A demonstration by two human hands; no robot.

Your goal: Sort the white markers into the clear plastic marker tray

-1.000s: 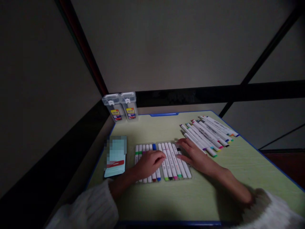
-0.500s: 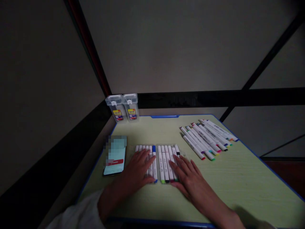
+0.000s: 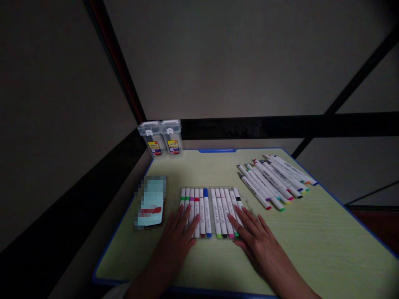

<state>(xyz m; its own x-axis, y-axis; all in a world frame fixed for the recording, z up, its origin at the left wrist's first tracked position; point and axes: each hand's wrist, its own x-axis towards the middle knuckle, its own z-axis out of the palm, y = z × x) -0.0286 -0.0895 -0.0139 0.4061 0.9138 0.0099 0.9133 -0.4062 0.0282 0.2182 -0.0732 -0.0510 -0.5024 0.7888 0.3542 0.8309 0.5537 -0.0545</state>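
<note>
Two clear trays of white markers lie side by side at the table's middle. My left hand (image 3: 178, 231) rests flat, fingers spread, on the near end of the left marker tray (image 3: 197, 209). My right hand (image 3: 254, 237) lies flat with fingers stretched over the near right part of the right marker tray (image 3: 223, 207). Neither hand holds anything. The markers have coloured caps at both ends.
A row of several loose markers (image 3: 274, 180) lies at the back right of the pale green table (image 3: 311, 245). A phone (image 3: 150, 203) lies at the left. Two clear plastic cases (image 3: 162, 138) stand at the back left corner. Dark rails and a wall close the back.
Both hands have slid toward me, off the middle of the marker trays to their near ends, and my left hand's fingers have flattened out. The view has shifted slightly.
</note>
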